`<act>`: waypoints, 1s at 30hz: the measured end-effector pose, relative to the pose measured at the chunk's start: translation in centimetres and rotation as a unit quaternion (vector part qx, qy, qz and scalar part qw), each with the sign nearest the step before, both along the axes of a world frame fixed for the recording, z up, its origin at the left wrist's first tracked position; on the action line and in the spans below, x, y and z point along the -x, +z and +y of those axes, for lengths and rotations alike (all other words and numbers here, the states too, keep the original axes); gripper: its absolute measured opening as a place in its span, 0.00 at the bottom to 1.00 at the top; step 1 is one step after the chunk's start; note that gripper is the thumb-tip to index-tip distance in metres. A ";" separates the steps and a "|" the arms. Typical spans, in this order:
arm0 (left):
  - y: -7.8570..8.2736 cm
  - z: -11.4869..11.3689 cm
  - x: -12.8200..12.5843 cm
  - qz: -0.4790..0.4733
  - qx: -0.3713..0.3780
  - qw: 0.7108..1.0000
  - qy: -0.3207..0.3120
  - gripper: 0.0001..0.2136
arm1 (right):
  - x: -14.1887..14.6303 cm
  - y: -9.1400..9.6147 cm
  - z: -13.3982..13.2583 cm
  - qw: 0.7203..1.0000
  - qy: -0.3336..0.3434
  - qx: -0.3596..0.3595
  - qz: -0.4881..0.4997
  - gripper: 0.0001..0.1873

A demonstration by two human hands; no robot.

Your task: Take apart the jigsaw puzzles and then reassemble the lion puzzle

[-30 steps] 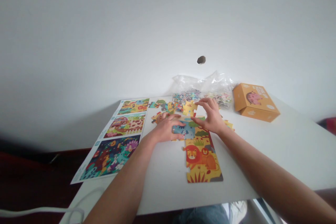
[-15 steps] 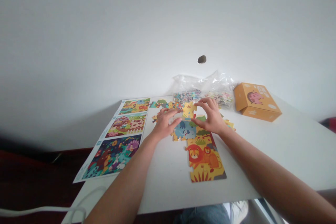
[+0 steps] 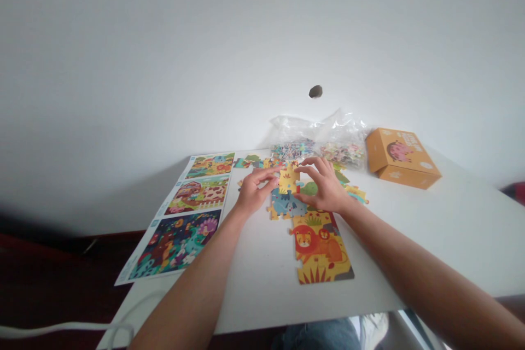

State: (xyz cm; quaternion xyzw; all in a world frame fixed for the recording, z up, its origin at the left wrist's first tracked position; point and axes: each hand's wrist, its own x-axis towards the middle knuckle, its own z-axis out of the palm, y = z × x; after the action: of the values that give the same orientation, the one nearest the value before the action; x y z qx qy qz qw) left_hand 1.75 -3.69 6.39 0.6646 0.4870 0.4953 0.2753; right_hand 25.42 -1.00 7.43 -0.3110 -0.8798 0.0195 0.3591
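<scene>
My left hand (image 3: 255, 190) is pinched at the left edge of a yellow puzzle piece (image 3: 289, 179) printed with small plants. On its right edge, the thumb and fingers of my right hand (image 3: 324, 186) grip the same piece. It is above the blue elephant section (image 3: 286, 205), covering part of it; whether the two touch I cannot tell. Below and to the right lies a joined lion section (image 3: 322, 249), which meets the elephant section. Green and yellow pieces are partly hidden behind my right hand.
A printed sheet (image 3: 171, 206) with three pictures lies at the left of the white table (image 3: 262, 284). Clear bags (image 3: 315, 139) of pieces rest against the wall, beside an orange box (image 3: 404, 158). Loose pieces (image 3: 249, 162) lie at the back. A white cable (image 3: 61, 327) crosses the lower left.
The yellow piece has come slightly nearer and to the left, over the elephant section. My left fingers have closed at its left edge, while my right hand has moved along with it.
</scene>
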 end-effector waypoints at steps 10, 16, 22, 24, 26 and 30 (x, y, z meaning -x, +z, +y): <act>0.4 -0.3 0.3 -0.020 0.006 1.000 0.000 0.12 | 0.2 -0.1 -0.4 1.000 0.010 0.009 -0.005 0.30; 0.6 -0.3 0.6 0.004 -0.027 1.000 0.012 0.09 | 0.7 0.3 -1.4 0.999 0.032 0.028 -0.020 0.29; 0.9 -0.3 0.4 0.050 -0.036 0.998 -0.018 0.14 | 1.0 0.4 -2.6 0.993 0.069 0.073 -0.067 0.32; 0.9 -0.2 0.4 0.079 -0.041 0.996 -0.018 0.14 | 1.2 0.3 -3.1 0.989 0.089 0.090 -0.083 0.33; 0.8 -0.2 0.3 0.113 -0.048 0.992 -0.014 0.13 | 1.4 0.3 -3.6 0.984 0.106 0.103 -0.095 0.32; 0.4 0.0 0.2 0.194 -0.049 0.979 -0.034 0.12 | 1.7 0.4 -4.2 0.976 0.131 0.119 -0.125 0.32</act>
State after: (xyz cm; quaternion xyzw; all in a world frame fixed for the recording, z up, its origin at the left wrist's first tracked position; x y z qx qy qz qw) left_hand 1.58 -3.73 6.79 0.7769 0.4833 0.3706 0.1598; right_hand 23.73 -5.23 7.86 -0.2331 -0.9422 0.1320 0.2013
